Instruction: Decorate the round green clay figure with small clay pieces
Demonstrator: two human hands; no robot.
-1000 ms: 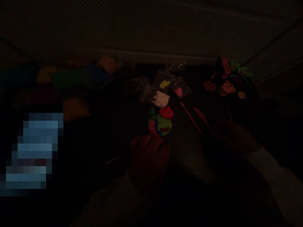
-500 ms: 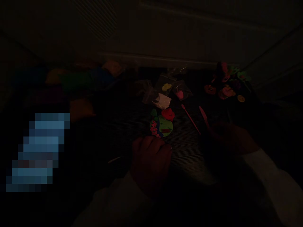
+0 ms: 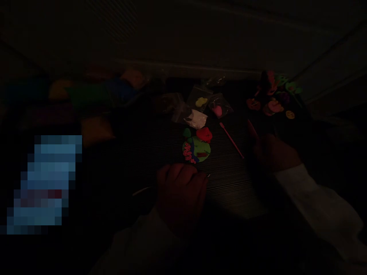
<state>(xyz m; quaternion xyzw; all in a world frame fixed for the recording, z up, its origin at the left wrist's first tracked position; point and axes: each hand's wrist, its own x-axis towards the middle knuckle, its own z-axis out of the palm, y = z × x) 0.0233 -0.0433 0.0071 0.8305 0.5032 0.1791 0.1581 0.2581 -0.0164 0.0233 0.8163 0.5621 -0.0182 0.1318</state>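
Observation:
In dim light, a round green clay piece lies on the dark ribbed tabletop, with pink flowers, a blue strip and a brown patch on it. A red clay shape and a dark green one sit at its upper edge. Just below it is my left hand, fingers curled, palm hidden; a small pale tip shows by its right side. A thin pale stick shows at its left. My right hand is closed around a pink clay knife, blade pointing up. A pink stick tool lies between the hands.
Behind the green piece are clear bags with white, yellow and pink clay. Finished clay figures stand at the back right. Coloured packs crowd the back left, near a bright blurred-out rectangle.
My right hand has moved a little up with the knife, whose blade now shows farther right and higher. My left hand has barely moved.

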